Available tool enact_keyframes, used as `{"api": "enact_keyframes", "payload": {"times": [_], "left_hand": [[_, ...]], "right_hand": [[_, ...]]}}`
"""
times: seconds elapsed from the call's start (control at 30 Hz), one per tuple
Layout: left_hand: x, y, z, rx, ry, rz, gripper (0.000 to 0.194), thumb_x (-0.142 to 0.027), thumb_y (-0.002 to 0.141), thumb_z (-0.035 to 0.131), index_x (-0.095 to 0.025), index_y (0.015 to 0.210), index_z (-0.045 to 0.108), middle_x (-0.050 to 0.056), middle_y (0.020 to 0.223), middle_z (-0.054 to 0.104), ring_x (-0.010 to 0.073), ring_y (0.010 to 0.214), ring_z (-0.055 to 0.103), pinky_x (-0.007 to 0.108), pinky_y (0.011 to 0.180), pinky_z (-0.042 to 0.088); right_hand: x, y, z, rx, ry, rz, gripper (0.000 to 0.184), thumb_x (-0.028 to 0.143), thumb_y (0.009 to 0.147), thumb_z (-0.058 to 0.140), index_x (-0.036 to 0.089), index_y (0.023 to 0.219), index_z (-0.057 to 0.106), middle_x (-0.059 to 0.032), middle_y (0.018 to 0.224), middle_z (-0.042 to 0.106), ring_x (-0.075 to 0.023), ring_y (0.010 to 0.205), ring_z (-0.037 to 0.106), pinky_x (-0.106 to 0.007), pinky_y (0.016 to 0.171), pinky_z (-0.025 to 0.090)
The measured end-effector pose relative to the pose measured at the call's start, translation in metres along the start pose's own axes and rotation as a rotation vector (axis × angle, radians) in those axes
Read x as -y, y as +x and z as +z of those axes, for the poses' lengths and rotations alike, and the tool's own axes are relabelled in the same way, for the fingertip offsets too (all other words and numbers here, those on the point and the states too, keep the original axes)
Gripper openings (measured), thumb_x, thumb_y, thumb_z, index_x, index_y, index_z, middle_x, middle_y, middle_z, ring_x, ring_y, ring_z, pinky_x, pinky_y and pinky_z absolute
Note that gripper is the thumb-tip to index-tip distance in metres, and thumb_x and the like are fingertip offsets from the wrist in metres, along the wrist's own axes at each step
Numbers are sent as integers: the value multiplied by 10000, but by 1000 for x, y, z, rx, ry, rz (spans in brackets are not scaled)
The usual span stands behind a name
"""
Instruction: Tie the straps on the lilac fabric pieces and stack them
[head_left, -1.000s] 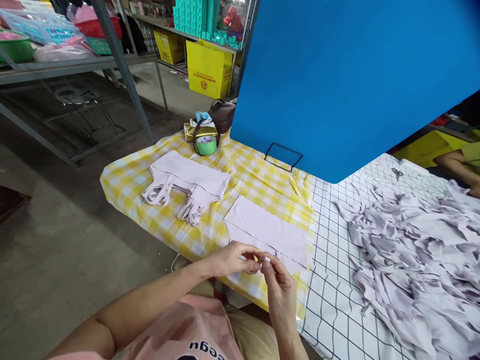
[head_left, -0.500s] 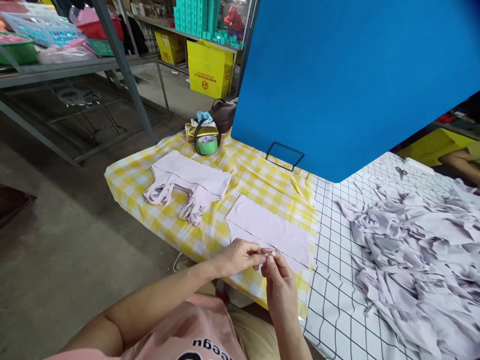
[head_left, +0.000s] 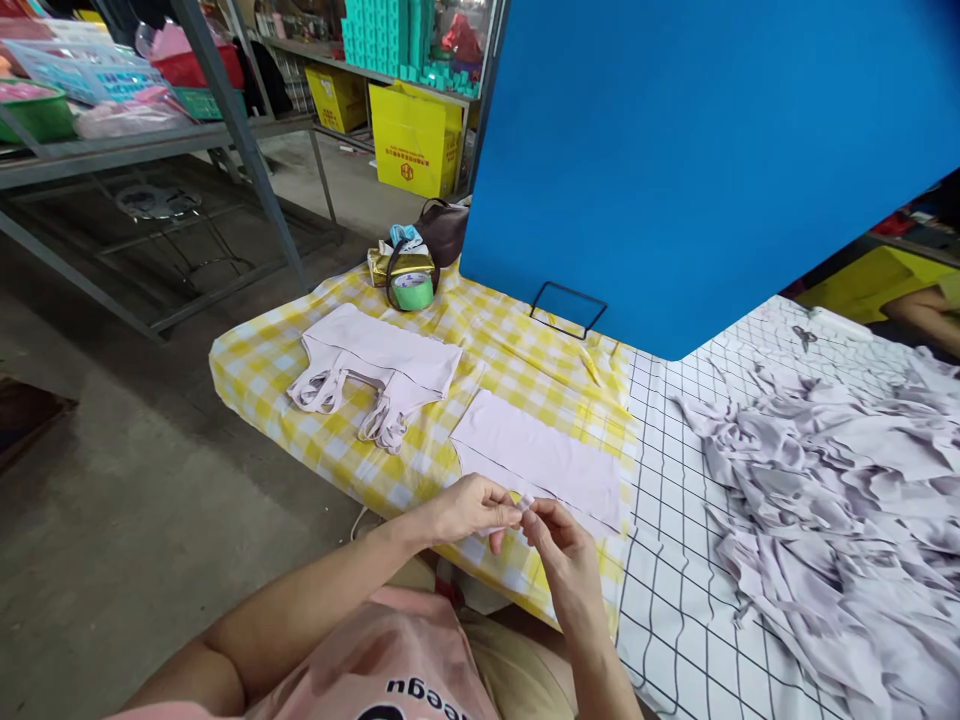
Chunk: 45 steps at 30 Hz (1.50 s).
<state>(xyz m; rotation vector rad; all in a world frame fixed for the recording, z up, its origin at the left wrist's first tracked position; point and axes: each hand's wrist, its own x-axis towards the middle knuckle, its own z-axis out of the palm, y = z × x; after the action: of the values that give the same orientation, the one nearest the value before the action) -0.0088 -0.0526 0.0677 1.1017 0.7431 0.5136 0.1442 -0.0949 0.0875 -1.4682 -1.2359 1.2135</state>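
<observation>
R hand (head_left: 566, 545) tilting vs prev frame, tiny pale pc (head_left: 527, 503) showing more.
L hand (head_left: 469, 510) + R fingers both clamping pc; poss. risking drop onto lilac garment (head_left: 536, 450) if pinch slackening.

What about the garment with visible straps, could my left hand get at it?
Probably yes: nothing stands between your left hand and that garment, though the hand seems busy pinching a small pale piece.
</observation>
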Motion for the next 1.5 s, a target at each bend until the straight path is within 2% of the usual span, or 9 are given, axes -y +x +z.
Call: {"api": "enact_keyframes", "payload": {"times": [0.27,0.47,0.67,0.83,1.0,1.17,1.27,1.37,1.5], "left_hand": [[-13,-7,6,-158,430,34,262,-306,812,488,-130,664,613,-37,506,525,74,488,445,185,489,307],[-10,-8,11,-288,814,165,259,-282,841,463,-150,692,629,-14,569,553,99,543,445,213,549,303],[-10,-8,11,-276,870,172,253,-284,853,458,-154,716,627,-11,579,558,103,542,451,217,557,302],[-13,-11,12,-271,886,198,237,-258,851,463,-165,698,619,-32,540,515,96,521,438,223,542,286],[-18,-11,15,-269,1030,212,243,-216,859,461,-161,664,594,-20,548,548,111,549,487,235,608,344],[-13,-11,15,-214,1293,379,167,-166,882,432,-158,821,587,12,710,640,147,657,577,330,820,383],[-7,-11,15,-198,1435,531,179,-85,857,406,-157,829,568,25,751,641,149,676,589,364,895,367],[-4,-11,14,-255,1514,604,191,-43,830,390,-142,811,553,32,701,623,152,656,584,365,930,366],[-4,-11,13,-372,1474,664,207,-73,853,361,-152,763,530,13,627,583,146,599,557,362,914,400]], "right_hand": [[-7,3,0,-10,-69,52,332,499,717,625,168,740,637,-31,637,619,-167,616,542,-266,563,418],[-10,2,2,12,-40,71,314,496,756,584,183,757,600,-11,636,585,-149,596,514,-252,547,409],[-11,-2,10,-102,-60,32,309,496,772,557,190,801,584,-7,671,566,-147,612,496,-263,582,410],[-14,-3,9,-50,86,75,278,471,768,587,194,783,568,24,625,497,-120,579,438,-239,564,398],[-16,-4,4,24,185,101,244,447,801,563,203,794,548,4,706,529,-133,644,486,-248,598,421],[-5,-1,-2,94,132,105,300,484,818,528,219,959,529,-10,728,577,-160,671,535,-274,612,446],[0,2,-4,161,76,84,301,476,783,582,199,900,564,-8,702,566,-145,639,506,-258,590,428],[2,4,-7,170,41,54,268,450,755,626,189,794,573,-10,700,545,-143,646,489,-253,586,423],[0,2,-9,131,55,48,267,430,718,667,197,785,555,-10,718,528,-147,654,485,-252,573,426]]}}
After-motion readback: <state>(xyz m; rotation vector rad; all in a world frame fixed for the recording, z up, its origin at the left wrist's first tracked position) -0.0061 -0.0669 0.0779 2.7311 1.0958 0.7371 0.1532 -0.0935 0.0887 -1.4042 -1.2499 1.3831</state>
